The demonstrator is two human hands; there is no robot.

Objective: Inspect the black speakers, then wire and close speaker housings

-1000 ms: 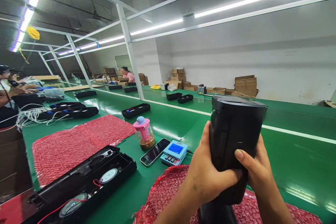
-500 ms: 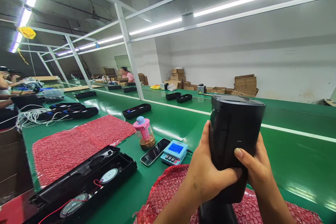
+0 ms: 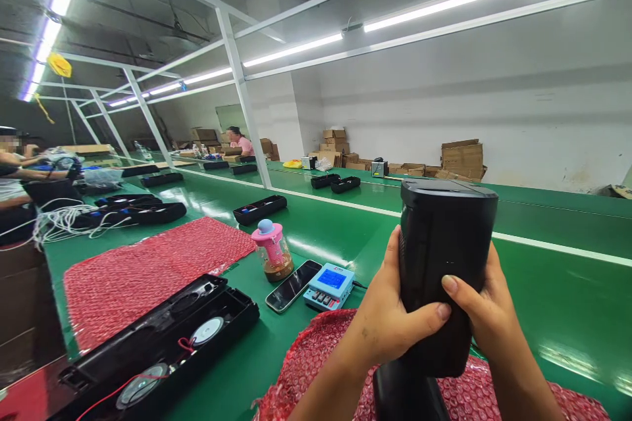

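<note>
The green counter point(image 3: 553, 302) spreads broad at the right, leaving room to move; its left edge runs along a flat red bubble-wrap sheet point(image 3: 153, 276). A rumpled red sheet point(image 3: 311, 355) lies nearer, beside an opened black speaker housing point(image 3: 158, 322). Over the rumpled wrap, the left hand point(image 3: 390, 316) and right hand point(image 3: 486, 306) grip an upright black casing point(image 3: 444, 237), fingers around both sides. A lidded cup point(image 3: 273, 253), light-blue meter point(image 3: 330, 286) and phone point(image 3: 293, 287) sit left of it.
</note>
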